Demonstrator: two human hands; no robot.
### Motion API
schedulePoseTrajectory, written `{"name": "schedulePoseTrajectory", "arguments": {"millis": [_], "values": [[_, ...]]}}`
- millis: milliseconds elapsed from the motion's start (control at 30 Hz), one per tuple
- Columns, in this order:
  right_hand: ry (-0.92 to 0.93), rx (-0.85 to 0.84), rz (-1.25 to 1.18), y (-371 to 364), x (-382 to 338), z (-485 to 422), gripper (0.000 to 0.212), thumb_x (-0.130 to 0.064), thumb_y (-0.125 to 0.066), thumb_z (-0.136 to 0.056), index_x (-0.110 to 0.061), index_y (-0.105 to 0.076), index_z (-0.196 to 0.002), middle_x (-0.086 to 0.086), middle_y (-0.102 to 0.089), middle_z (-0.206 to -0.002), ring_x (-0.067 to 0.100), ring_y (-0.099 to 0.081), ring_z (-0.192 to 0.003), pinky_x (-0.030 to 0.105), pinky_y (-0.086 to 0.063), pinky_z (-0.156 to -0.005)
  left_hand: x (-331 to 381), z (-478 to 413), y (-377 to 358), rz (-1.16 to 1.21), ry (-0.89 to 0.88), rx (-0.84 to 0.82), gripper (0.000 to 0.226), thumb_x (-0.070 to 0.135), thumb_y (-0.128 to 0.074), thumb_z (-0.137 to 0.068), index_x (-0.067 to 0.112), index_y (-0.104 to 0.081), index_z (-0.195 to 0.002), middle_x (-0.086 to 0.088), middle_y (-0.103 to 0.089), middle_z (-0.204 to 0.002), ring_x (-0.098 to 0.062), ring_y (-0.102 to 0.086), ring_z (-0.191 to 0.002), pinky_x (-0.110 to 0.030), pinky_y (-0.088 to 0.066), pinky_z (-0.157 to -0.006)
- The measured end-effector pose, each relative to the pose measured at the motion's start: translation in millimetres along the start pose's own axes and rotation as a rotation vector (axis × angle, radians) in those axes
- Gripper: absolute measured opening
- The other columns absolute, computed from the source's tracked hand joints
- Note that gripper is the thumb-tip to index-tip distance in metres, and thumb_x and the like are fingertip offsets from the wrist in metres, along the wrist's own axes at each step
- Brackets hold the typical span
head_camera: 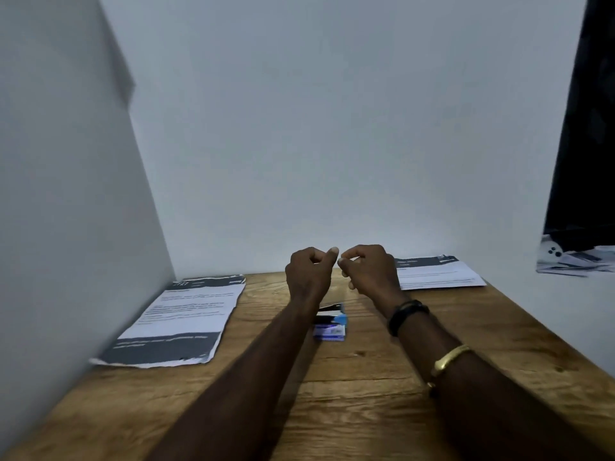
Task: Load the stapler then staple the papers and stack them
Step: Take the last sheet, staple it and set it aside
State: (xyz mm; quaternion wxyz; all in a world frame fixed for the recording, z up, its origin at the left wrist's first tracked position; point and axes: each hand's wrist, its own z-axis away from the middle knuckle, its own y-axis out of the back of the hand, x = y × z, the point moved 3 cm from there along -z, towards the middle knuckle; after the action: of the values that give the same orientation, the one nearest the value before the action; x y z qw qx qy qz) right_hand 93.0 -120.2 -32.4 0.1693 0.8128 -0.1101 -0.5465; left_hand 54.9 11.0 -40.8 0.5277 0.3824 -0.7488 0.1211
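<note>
Wood grain runs under both raised forearms. The left hand [307, 272] and right hand [369, 269] hover close together above the surface [366, 394], fingers curled, thumb tips nearly meeting; whether they pinch something small (a staple strip, perhaps) I cannot tell. Below the left wrist lies a small blue box [330, 331], flap open, with a dark shape just behind it that may be the stapler, too hidden to say. One paper pile [179, 321] lies at the left wall, another [436, 272] at the far right, both well apart from the hands.

Risk, as I judge it: a thin strip could snap or slip from fingertips in this dim light. Dropping the wrists could knock the box. A black band [407, 314] and a gold bangle [449, 359] sit on the right arm.
</note>
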Motion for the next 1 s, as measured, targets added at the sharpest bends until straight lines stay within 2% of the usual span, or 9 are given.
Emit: {"name": "schedulePoseTrajectory", "arguments": {"millis": [67, 133, 233, 400, 533, 600, 700, 767, 1000], "values": [[0.007, -0.043, -0.009, -23, -12, 6, 0.006, -0.027, -0.07, -0.084, -0.024, -0.075, -0.082, 0.0, -0.077, -0.075, 0.019, -0.075, -0.059, 0.037, -0.063, -0.067, -8, -2, 24, -0.019, 0.005, 0.019, 0.033, 0.037, -0.07, -0.09, 0.009, -0.075, -0.075, -0.002, -0.076, -0.077, -0.018, -0.071, -0.083, -0.032, -0.051, -0.079], [0.017, -0.088, -0.01, -47, -23, 12, 0.009, -0.028, -0.071, -0.085, -0.023, -0.077, -0.085, 0.002, -0.079, -0.086, 0.025, -0.077, -0.076, 0.042, -0.064, -0.078, -16, -3, 48, -0.051, 0.017, 0.035, 0.031, 0.035, -0.068, -0.092, 0.008, -0.078, -0.08, -0.004, -0.077, -0.08, -0.02, -0.072, -0.086, -0.034, -0.052, -0.08], [0.026, -0.173, 0.035, -83, -37, 18, 0.013, -0.029, -0.069, -0.087, -0.022, -0.08, -0.09, 0.004, -0.08, -0.097, 0.029, -0.076, -0.089, 0.043, -0.061, -0.086, -31, -5, 82, -0.152, 0.032, 0.046, 0.025, 0.03, -0.068, -0.09, 0.009, -0.076, -0.081, -0.003, -0.077, -0.083, -0.023, -0.071, -0.087, -0.04, -0.056, -0.085], [0.03, -0.293, 0.1, -140, -53, 33, 0.018, -0.034, -0.069, -0.089, -0.021, -0.082, -0.087, 0.004, -0.079, -0.097, 0.027, -0.074, -0.094, 0.037, -0.06, -0.084, -58, -8, 132, -0.264, 0.085, 0.041, 0.004, 0.021, -0.068, -0.084, 0.021, -0.072, -0.083, 0.01, -0.074, -0.085, -0.015, -0.07, -0.09, -0.04, -0.056, -0.091], [0.018, -0.374, 0.15, -179, -58, 40, 0.015, -0.024, -0.066, -0.084, -0.016, -0.068, -0.071, 0.006, -0.069, -0.08, 0.03, -0.062, -0.078, 0.035, -0.052, -0.072, -76, -11, 159, -0.314, 0.134, 0.097, 0.016, 0.014, -0.062, -0.082, 0.021, -0.073, -0.091, 0.006, -0.075, -0.105, -0.017, -0.067, -0.105, -0.026, -0.045, -0.087], [0.009, -0.407, 0.189, -193, -59, 39, 0.01, -0.023, -0.067, -0.082, -0.014, -0.069, -0.083, 0.007, -0.07, -0.089, 0.029, -0.064, -0.086, 0.034, -0.053, -0.077, -84, -16, 167, -0.36, 0.169, 0.087, 0.023, 0.01, -0.059, -0.084, 0.021, -0.072, -0.099, 0.002, -0.072, -0.117, -0.019, -0.063, -0.115, -0.023, -0.038, -0.086], [-0.01, -0.404, 0.263, -208, -57, 34, 0.03, -0.023, -0.067, -0.082, -0.01, -0.071, -0.108, 0.015, -0.073, -0.117, 0.035, -0.067, -0.112, 0.034, -0.053, -0.086, -93, -26, 173, -0.384, 0.237, 0.058, 0.034, 0.005, -0.056, -0.083, 0.017, -0.069, -0.112, -0.003, -0.067, -0.126, -0.023, -0.058, -0.123, -0.026, -0.039, -0.094], [-0.025, -0.375, 0.304, -217, -55, 30, 0.038, -0.027, -0.068, -0.084, -0.011, -0.064, -0.118, 0.016, -0.068, -0.127, 0.037, -0.064, -0.119, 0.033, -0.05, -0.085, -100, -29, 175, -0.375, 0.279, 0.078, 0.037, 0.003, -0.055, -0.083, 0.017, -0.067, -0.115, -0.003, -0.067, -0.127, -0.023, -0.058, -0.124, -0.026, -0.037, -0.093], [-0.069, -0.313, 0.331, -234, -58, 20, 0.043, -0.03, -0.068, -0.083, -0.015, -0.063, -0.123, 0.012, -0.066, -0.131, 0.035, -0.065, -0.119, 0.036, -0.052, -0.091, -112, -36, 181, -0.375, 0.332, 0.164, 0.036, 0.003, -0.052, -0.085, 0.018, -0.066, -0.115, -0.004, -0.066, -0.127, -0.027, -0.058, -0.123, -0.031, -0.041, -0.1]]}}
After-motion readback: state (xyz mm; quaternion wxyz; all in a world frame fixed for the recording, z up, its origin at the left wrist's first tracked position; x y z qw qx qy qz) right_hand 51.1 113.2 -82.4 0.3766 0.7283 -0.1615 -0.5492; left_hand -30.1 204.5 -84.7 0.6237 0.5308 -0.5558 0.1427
